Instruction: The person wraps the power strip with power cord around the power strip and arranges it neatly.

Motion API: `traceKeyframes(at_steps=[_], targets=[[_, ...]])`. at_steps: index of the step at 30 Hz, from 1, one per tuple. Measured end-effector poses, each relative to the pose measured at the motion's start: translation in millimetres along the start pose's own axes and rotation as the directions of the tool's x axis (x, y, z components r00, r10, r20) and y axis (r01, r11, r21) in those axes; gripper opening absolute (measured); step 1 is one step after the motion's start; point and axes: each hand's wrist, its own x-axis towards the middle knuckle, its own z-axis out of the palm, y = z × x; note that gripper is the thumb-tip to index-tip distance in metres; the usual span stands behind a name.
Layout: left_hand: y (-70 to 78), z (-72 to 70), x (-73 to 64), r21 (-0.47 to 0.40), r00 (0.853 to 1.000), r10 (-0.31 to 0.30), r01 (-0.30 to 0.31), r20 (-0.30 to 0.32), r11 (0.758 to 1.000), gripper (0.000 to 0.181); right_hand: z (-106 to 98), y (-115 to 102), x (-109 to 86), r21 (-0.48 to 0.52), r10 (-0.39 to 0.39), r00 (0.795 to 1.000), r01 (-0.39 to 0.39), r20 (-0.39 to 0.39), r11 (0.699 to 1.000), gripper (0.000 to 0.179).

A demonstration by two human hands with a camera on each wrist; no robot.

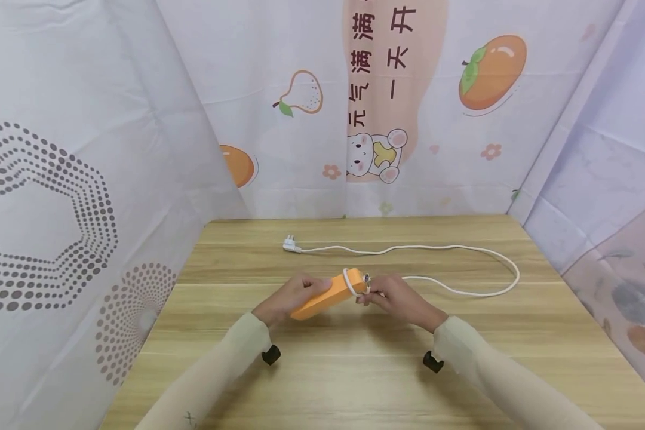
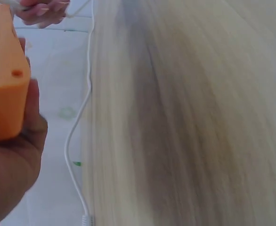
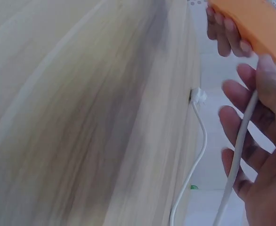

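Observation:
An orange power strip (image 1: 322,300) is held tilted above the table by my left hand (image 1: 292,297), thumb on top and fingers underneath. A turn of its white cord (image 1: 348,279) wraps around the far right end. At that end my right hand (image 1: 400,301) pinches the cord between thumb and fingers. In the right wrist view the cord (image 3: 241,136) runs down across the right palm. The left wrist view shows the strip's orange casing (image 2: 6,61) with a small hole near its edge.
The rest of the cord (image 1: 489,254) lies in a wide loop on the wooden table (image 1: 344,382), ending in a white plug (image 1: 290,244) at the back left. Printed curtains (image 1: 312,155) hang behind the table and along both sides.

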Motion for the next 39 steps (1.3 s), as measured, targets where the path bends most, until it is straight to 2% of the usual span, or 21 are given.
traceKeyframes(at_steps=[3,7,9,12,15,17,22,24,26,29,32,34,36,39], targets=[[-0.6,-2.0,-0.8,0.019,0.995,0.076,-0.077,0.061,0.997,0.046,-3,2,1.6,-0.016,-0.012,1.000,0.013,0.025,1.000,0.008],[1.3,-2.3,-4.0,0.110,0.972,0.167,-0.186,0.166,0.976,0.045,-4,8,1.3,-0.119,-0.092,0.994,0.099,0.063,0.988,0.013],[4.4,-0.3,-5.5,0.204,0.960,0.178,-0.224,0.217,0.953,0.041,-5,11,-0.2,-0.178,-0.128,0.988,0.143,0.092,0.974,0.010],[8.9,5.9,-7.3,0.365,0.942,0.187,-0.284,0.280,0.887,0.028,-4,11,-3.8,-0.251,-0.125,0.983,0.156,0.135,0.955,0.005],[12.3,13.2,-6.5,0.508,0.932,0.204,-0.336,0.298,0.793,0.027,-3,10,-4.8,-0.347,-0.076,0.987,0.121,0.138,0.930,0.005],[12.8,17.7,-6.2,0.589,0.936,0.220,-0.345,0.276,0.731,0.034,-3,8,-3.3,-0.406,-0.045,0.992,0.091,0.122,0.909,0.007],[7.7,26.6,-7.4,0.773,0.959,0.238,-0.264,0.150,0.577,0.049,0,0,4.8,-0.475,0.011,0.999,0.013,0.048,0.880,0.009],[5.5,29.3,-8.5,0.825,0.963,0.245,-0.228,0.112,0.517,0.054,2,-4,8.3,-0.493,0.018,1.000,-0.005,0.022,0.870,0.009],[4.1,32.8,-9.3,0.872,0.962,0.260,-0.200,0.087,0.446,0.061,4,-8,10.0,-0.508,0.036,0.999,-0.031,0.001,0.861,0.009],[3.1,36.7,-10.5,0.932,0.949,0.306,-0.173,0.072,0.319,0.066,6,-13,12.8,-0.517,0.068,0.997,-0.075,-0.032,0.853,0.008],[0.3,40.0,-8.2,0.972,0.919,0.385,-0.165,0.089,0.169,0.066,7,-16,14.3,-0.511,0.100,0.994,-0.110,-0.048,0.853,0.008],[-1.4,42.6,-5.7,0.984,0.896,0.432,-0.154,0.102,0.088,0.064,6,-18,14.1,-0.511,0.113,0.992,-0.124,-0.052,0.851,0.008],[-2.2,45.5,-3.9,0.990,0.882,0.459,-0.136,0.108,0.029,0.063,6,-20,13.6,-0.512,0.114,0.992,-0.127,-0.059,0.849,0.008],[-1.8,48.7,-1.9,0.995,0.878,0.470,-0.098,0.094,-0.017,0.063,7,-21,14.3,-0.522,0.089,0.992,-0.121,-0.086,0.844,0.008]])
